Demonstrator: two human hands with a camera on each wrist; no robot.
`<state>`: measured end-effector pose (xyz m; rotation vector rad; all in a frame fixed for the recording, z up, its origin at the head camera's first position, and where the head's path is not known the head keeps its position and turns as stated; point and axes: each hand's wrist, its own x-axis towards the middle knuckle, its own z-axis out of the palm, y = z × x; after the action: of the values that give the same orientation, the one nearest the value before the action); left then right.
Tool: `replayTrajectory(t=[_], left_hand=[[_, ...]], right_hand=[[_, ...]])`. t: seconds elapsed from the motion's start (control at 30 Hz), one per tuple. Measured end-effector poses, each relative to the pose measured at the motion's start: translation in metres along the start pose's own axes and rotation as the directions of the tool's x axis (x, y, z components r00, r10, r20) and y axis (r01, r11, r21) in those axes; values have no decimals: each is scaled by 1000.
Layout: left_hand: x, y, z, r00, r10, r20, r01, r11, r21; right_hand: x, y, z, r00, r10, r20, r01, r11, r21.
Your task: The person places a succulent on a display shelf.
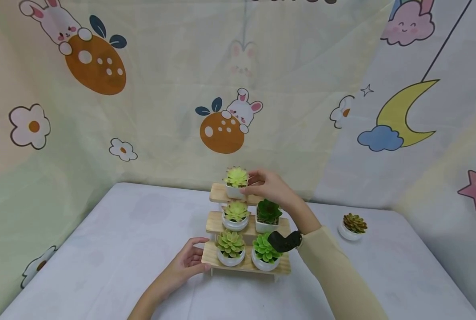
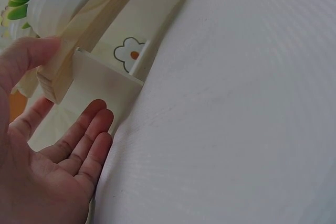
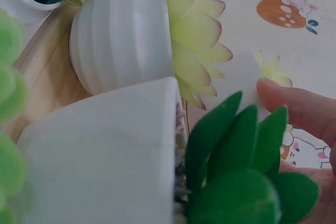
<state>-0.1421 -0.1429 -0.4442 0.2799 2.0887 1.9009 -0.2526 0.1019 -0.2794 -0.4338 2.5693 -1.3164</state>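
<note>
A three-tier wooden plant stand point(image 1: 247, 263) stands on the table and carries several potted succulents. My right hand point(image 1: 271, 186) pinches the square white pot of a pale yellow-green succulent point(image 1: 235, 178) at the top tier's left part. In the right wrist view my thumb point(image 3: 294, 100) lies on that pot's side, partly behind nearer plants. My left hand point(image 2: 58, 150) holds the left end of the bottom board point(image 2: 86, 30) between thumb and index finger, the other fingers loosely bent below. Near my right wrist are a dark green succulent point(image 1: 268, 211) and a bright green succulent point(image 1: 266, 249).
A brownish succulent in a round white pot point(image 1: 351, 227) sits apart at the table's right. Two more pale succulents fill the left of the middle tier point(image 1: 235, 215) and bottom tier point(image 1: 230, 249). A cartoon-printed cloth point(image 1: 162, 111) hangs behind the white-covered table point(image 1: 134, 231).
</note>
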Motion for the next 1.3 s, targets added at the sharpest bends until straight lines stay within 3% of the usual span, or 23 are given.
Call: replayTrajectory(t=[0.83,1.07,1.3], left_hand=[[0,1,1,1000,-10,0,10,1000,-2],[1,1,1,1000,-4,1,4,1000,0],[1,1,2,1000,-10,-2,10,1000,-1]], right_hand=[[-2,3,-3,1000,-18,19,17,1000,26],[-19,7,-15,999,-49,2,49,993,108],[-42,22,-33,991,-99,-85,109,986,126]])
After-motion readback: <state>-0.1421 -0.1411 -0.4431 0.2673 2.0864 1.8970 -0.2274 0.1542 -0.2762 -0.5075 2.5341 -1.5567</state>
